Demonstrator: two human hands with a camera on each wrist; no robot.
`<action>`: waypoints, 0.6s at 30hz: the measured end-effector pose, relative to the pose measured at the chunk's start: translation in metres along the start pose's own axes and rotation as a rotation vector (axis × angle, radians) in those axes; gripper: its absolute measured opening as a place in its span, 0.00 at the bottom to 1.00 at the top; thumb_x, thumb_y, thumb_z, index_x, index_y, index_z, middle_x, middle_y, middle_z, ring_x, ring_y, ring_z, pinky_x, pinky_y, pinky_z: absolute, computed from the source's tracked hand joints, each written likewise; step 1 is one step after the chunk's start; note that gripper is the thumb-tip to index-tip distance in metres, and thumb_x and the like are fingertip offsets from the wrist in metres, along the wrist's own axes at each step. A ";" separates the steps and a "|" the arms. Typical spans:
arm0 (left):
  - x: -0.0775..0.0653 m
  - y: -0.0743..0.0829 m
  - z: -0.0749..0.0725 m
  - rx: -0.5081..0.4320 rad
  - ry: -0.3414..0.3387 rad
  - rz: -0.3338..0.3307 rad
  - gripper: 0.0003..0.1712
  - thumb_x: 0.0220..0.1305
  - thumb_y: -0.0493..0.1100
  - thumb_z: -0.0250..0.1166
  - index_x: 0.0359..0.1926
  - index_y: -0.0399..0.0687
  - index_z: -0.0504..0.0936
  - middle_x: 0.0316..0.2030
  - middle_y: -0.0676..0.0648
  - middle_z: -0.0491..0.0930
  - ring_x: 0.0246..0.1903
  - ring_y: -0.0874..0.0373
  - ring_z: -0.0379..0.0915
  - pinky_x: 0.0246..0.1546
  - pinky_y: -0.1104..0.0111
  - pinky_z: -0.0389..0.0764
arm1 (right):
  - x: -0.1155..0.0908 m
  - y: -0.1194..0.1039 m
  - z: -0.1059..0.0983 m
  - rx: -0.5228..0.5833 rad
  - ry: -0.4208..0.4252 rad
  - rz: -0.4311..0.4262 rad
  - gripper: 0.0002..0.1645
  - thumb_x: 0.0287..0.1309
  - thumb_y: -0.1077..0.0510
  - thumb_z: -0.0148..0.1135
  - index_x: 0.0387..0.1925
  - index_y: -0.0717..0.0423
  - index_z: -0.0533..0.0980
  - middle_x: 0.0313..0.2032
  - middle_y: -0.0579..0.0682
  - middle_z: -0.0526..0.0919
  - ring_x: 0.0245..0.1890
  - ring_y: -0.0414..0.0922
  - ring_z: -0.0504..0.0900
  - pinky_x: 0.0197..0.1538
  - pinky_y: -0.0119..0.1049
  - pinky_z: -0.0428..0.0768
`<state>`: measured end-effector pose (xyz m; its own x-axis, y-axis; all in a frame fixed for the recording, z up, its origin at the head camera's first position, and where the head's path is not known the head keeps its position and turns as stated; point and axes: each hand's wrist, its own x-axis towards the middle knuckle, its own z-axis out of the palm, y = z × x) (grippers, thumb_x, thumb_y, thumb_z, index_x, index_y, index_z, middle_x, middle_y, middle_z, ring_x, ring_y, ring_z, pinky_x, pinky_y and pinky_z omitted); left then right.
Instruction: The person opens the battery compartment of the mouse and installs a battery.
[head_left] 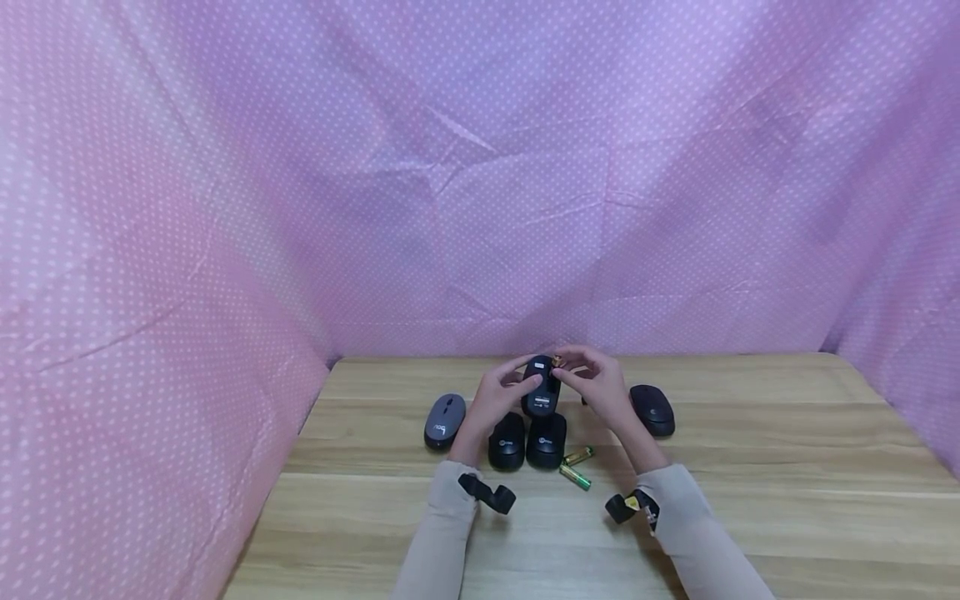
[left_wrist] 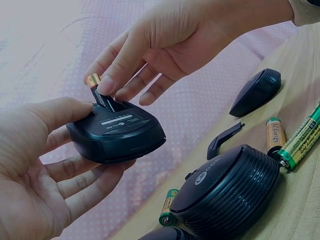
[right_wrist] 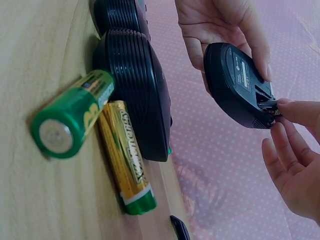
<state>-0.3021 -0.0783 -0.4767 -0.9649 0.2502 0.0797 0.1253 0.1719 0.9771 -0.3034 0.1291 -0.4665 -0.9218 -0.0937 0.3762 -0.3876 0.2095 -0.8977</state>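
Note:
My left hand (head_left: 501, 393) grips a black computer mouse (head_left: 540, 403) raised above the table, its labelled underside turned up and the thumb lying on that face. Between thumb and fingers, my right hand (head_left: 600, 385) pinches a black battery with a copper-coloured end (left_wrist: 94, 81). The battery stands tilted, its lower part inside the open slot in the mouse's underside. In the right wrist view, the right fingertips are right at the edge of this slot (right_wrist: 262, 95). Below the hands, two black mice (head_left: 507, 443) sit side by side on the wooden table.
A grey mouse (head_left: 446, 418) lies at the left, another black mouse (head_left: 652, 409) at the right. Two green-and-gold batteries (head_left: 576, 477) lie near the middle mice; a further green battery (left_wrist: 168, 207) shows behind them. A thin black cover piece (left_wrist: 225, 139) lies nearby. Pink dotted cloth (head_left: 480, 208) hangs behind.

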 end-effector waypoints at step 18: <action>0.004 0.002 -0.002 -0.050 0.017 -0.031 0.29 0.71 0.52 0.66 0.70 0.57 0.75 0.57 0.40 0.82 0.54 0.47 0.82 0.51 0.56 0.86 | -0.005 -0.045 0.001 -0.090 -0.070 0.030 0.18 0.61 0.68 0.68 0.53 0.70 0.81 0.52 0.67 0.83 0.49 0.64 0.83 0.49 0.44 0.85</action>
<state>-0.3061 -0.0791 -0.4738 -0.9719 0.2295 0.0518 0.0836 0.1313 0.9878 -0.2811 0.1191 -0.4288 -0.9316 -0.1535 0.3295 -0.3616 0.2994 -0.8829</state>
